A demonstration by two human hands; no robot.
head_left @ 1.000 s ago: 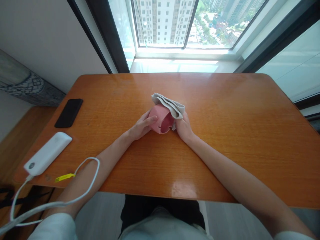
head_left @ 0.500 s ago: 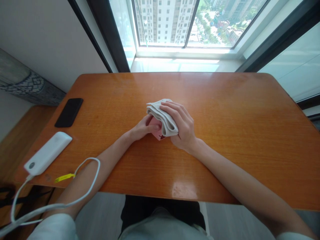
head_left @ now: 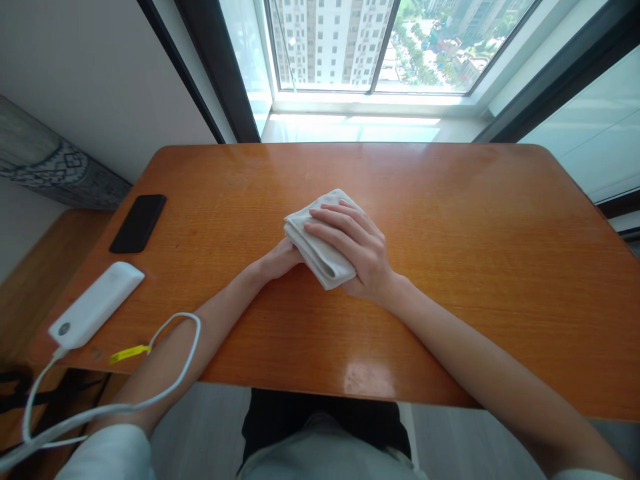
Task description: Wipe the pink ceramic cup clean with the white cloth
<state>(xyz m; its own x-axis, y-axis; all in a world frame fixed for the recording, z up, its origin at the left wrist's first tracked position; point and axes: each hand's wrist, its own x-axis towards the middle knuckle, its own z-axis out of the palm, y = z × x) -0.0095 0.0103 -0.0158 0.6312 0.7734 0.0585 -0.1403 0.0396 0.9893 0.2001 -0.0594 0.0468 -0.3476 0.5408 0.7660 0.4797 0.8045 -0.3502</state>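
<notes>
A folded pale grey-white cloth (head_left: 323, 233) is held above the middle of the wooden table (head_left: 465, 267). My right hand (head_left: 357, 243) lies over its right side, fingers stretched across the top and the thumb out of sight at the lower edge. From the left, my left hand (head_left: 286, 259) reaches under the cloth. Its fingers are hidden there, so their grip does not show. The pink thing seen earlier beneath the cloth is covered now.
At the table's left side lie a black phone (head_left: 138, 224) and a white power bank (head_left: 96, 305). A white cable (head_left: 193, 357) with a yellow tag (head_left: 130, 353) loops over my left forearm. Beyond the far edge is a window (head_left: 340, 47).
The cloth has been turned flatter and spread toward the lower left, over the pink thing and my left fingers. My right fingers have slid further across it.
</notes>
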